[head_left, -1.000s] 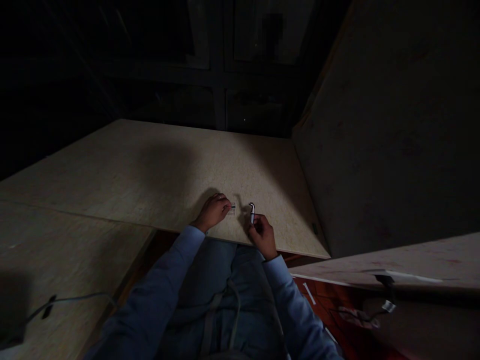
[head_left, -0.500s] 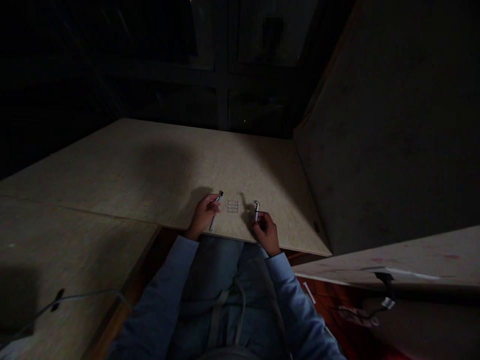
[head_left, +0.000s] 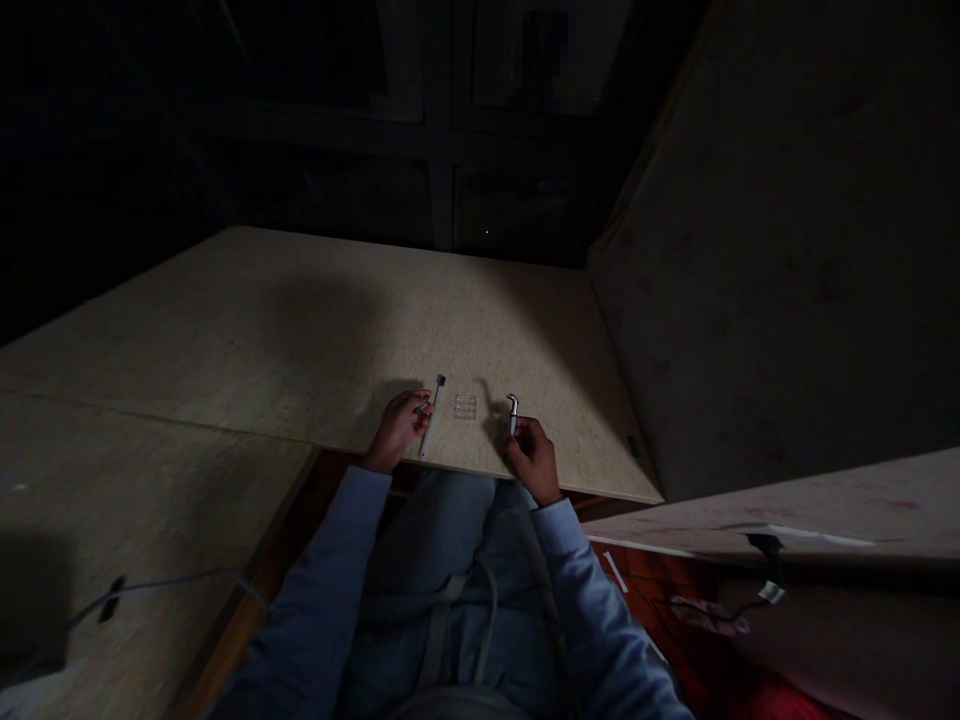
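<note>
On the table lies a slim white stick with a dark block-like head (head_left: 432, 418), much like a toothbrush. My left hand (head_left: 396, 430) is just left of this stick, fingers curled in a pinch around a small dark, shiny piece (head_left: 422, 406) whose kind is too small to tell. My right hand (head_left: 534, 460) grips a white-handled tool with a bent, shiny metal tip (head_left: 513, 408), held upright with the tip pointing left. Between both hands sits a small clear ribbed plastic piece (head_left: 465, 406) on the table.
The pale table (head_left: 360, 330) ends at a wall panel (head_left: 772, 300) on the right. A small dark object (head_left: 634, 446) lies near its right edge. On the lower-left surface runs a grey cable (head_left: 172, 578). A black cord (head_left: 766, 560) hangs at lower right.
My left hand has let go of the white stick, which now lies on the table, and has shifted slightly left. My right hand keeps its hold on the bent-tip tool.
</note>
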